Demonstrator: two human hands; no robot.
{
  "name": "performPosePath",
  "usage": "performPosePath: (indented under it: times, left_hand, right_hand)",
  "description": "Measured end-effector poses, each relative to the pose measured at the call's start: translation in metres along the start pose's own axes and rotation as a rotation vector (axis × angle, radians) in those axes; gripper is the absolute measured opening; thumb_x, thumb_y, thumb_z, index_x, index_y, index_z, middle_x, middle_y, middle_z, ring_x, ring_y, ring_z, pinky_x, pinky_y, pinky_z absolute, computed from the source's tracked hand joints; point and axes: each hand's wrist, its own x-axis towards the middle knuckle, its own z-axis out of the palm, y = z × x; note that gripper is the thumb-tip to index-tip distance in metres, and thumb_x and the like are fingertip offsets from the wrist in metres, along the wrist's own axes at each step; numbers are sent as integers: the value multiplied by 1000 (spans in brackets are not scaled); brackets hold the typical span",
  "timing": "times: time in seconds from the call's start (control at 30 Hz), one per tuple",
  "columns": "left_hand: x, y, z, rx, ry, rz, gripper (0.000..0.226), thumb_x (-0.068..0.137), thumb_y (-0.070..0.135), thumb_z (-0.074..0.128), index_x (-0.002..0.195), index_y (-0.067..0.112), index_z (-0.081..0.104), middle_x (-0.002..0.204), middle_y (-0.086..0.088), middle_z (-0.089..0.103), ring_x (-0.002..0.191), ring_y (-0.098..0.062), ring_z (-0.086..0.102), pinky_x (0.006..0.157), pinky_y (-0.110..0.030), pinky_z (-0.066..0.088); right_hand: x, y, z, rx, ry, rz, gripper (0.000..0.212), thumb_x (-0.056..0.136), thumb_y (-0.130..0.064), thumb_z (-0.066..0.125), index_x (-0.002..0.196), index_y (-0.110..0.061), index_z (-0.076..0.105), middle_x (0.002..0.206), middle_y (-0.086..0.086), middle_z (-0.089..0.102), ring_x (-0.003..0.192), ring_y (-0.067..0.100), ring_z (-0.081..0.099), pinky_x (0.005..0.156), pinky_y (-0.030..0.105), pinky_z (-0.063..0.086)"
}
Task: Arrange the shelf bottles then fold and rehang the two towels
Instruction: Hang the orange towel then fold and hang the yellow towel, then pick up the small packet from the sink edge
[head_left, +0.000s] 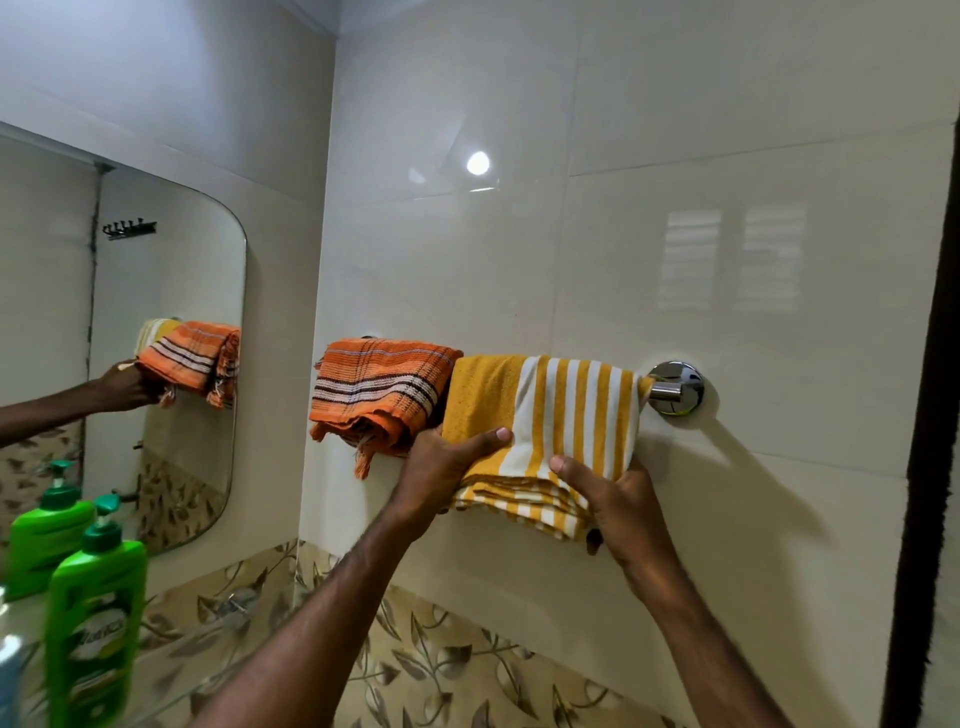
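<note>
Green plastic pump bottle (93, 618) is seen closest to the lens, down at the far left, well away from both hands, with its twin reflected in the rounded wall mirror (171, 364) behind it. Further in, the yellow and white striped folded towel (550, 415) is draped over the chrome wall rail, whose round end mount (675, 388) is seen just above and to the right of the right hand (618, 514). That towel is folded thick, plain mustard on its left part and striped on the rest, with the layered edges stacked at the bottom. Its lower right corner is gripped by the right hand, thumb on the front face and fingers curled underneath. Its lower left edge is gripped by the left hand (441, 473), thumb laid across the front. Just left of that hand, touching the yellow towel, an orange folded towel with brown and white stripes (379, 395) is hung, fringe dangling below.
</note>
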Motion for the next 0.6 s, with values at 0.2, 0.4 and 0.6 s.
performPosePath:
  times: [0.2, 0.4, 0.6]
  left_hand:
    - [1, 6, 10, -15, 27, 64, 67, 63, 58, 80, 109, 11, 68, 99, -9, 77, 91, -27, 75, 82, -43, 60]
    - [-5, 4, 17, 67, 130, 110, 64, 65, 63, 74, 108, 17, 67, 98, -3, 75, 89, -20, 74, 76, -34, 61]
    - [-13, -1, 28, 234, 303, 113, 36, 88, 56, 64, 75, 23, 62, 57, 9, 61, 47, -2, 56, 46, -20, 42]
  right_hand:
    - [4, 14, 5, 271, 39, -81, 47, 77, -26, 85, 117, -35, 64, 107, -8, 74, 91, 6, 73, 83, 35, 59]
    - [9, 35, 11, 420, 71, -171, 54, 76, -22, 83, 125, -32, 62, 112, -11, 73, 100, 5, 71, 80, 21, 58]
    - [2, 68, 20, 566, 151, -180, 75, 74, -64, 75, 123, -10, 57, 67, -7, 60, 43, 10, 47, 36, 19, 35]
